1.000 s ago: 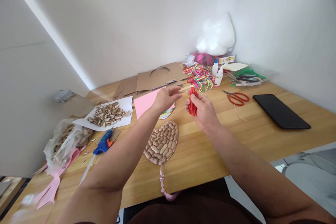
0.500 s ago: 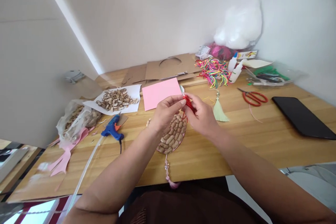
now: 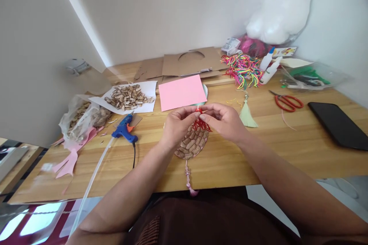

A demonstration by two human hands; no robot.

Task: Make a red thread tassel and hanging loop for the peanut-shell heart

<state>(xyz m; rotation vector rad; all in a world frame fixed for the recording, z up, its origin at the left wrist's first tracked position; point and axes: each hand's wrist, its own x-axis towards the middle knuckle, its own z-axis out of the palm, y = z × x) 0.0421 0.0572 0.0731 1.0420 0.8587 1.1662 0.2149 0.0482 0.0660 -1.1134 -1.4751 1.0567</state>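
Observation:
A bundle of red cords (image 3: pixel 202 123) hangs between my two hands, its loose ends spread downward. My left hand (image 3: pixel 179 124) pinches it near the top from one side, and my right hand (image 3: pixel 224 121) pinches it from the other, with thumbs close together. Below them on the table lies a round piece covered in peanut shells (image 3: pixel 192 143), its upper part hidden by my hands. A pink beaded tassel (image 3: pixel 188 178) runs from its lower edge to the table's front edge.
Pink paper (image 3: pixel 184 93) and cardboard (image 3: pixel 192 63) lie behind my hands. Left: blue glue gun (image 3: pixel 125 130), shells on white paper (image 3: pixel 129 97), plastic bag (image 3: pixel 77 118). Right: colourful cords (image 3: pixel 243 69), glue bottles (image 3: pixel 270 69), pale green tassel (image 3: pixel 247 115), red-handled scissors (image 3: pixel 288 102), black tablet (image 3: pixel 339 124).
My right hand has turned, its thumb now nearer my left thumb. The red cords now fan out below my fingers instead of lying bunched in my right hand. The view has shifted slightly.

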